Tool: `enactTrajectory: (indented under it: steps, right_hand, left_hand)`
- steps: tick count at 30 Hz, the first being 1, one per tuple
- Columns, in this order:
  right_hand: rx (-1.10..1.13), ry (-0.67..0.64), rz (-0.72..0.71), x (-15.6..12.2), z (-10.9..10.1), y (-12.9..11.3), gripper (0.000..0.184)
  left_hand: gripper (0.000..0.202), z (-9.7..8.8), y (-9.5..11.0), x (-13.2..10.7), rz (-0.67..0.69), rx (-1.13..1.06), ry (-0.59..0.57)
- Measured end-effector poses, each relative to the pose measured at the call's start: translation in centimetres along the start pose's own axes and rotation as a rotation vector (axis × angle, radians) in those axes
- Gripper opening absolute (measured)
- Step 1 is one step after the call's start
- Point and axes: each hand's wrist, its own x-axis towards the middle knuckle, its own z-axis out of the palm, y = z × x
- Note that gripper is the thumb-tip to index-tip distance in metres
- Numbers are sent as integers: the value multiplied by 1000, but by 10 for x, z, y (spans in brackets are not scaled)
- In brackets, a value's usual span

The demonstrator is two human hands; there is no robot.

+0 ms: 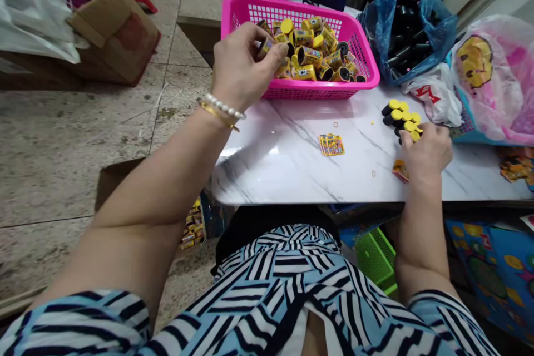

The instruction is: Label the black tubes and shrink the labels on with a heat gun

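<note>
"White beads (pixel 227 107) and a gold band (pixel 217 116) ring the left wrist. How is that arm posed?"

"Stretched diagonally forward, the left hand (pixel 244 64) raised over the left end of a pink basket (pixel 308 89), thumb and fingers grasping a small printed tube (pixel 266 47)."

"What is the basket like?"

"Plastic, with latticed walls, heaped with yellow tubes (pixel 309 55), many showing dark round ends."

"Next along?"

"Glossy flat cards (pixel 331 144), overlapping on the smooth, marble-patterned surface (pixel 275 178). Further over, black cylinders (pixel 390 120) with round yellow caps (pixel 395 115) stand clustered."

"And the right hand (pixel 429 150)?"

"Forearm pointing forward, back of the hand upward, fingers curled at the cluster's near end. I cannot tell whether they grip a cylinder. An orange stack (pixel 400 171) lies just beside it."

"Far right?"

"Crinkled, see-through plastic: a pinkish bag (pixel 507 61)."
</note>
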Motion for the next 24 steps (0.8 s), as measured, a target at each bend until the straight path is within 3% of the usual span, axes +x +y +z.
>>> enactTrajectory:
  steps: [3,5,7,9,11,13,16,19,24]
  right_hand:
    - [-103,-126,40,15,13,9,37]
    - [-86,-99,12,15,19,8,33]
    - [-30,-42,-30,8,22,3,29]
    - [68,7,-104,-6,23,-6,26]
    - [189,32,-218,-24,23,-21,24]
    - [297,26,-341,-42,22,-37,20]
    - [377,22,-428,-60,22,-55,16]
    - [457,33,-409,-66,22,-58,18]
    - [546,-7,-377,-68,20,-51,23]
  left_hand:
    - [44,0,-5,15,174,252,100]
    - [58,4,0,2,275,264,148]
    - [55,16,7,-26,372,249,167]
    - [41,38,12,-60,443,257,27]
    - [27,66,14,-92,454,288,-284]
    - [20,91,13,-113,387,341,-501]
    - [18,113,9,-123,311,407,-588]
    - [17,112,6,-116,282,364,-587]
    - [13,84,-3,-113,304,224,-503]
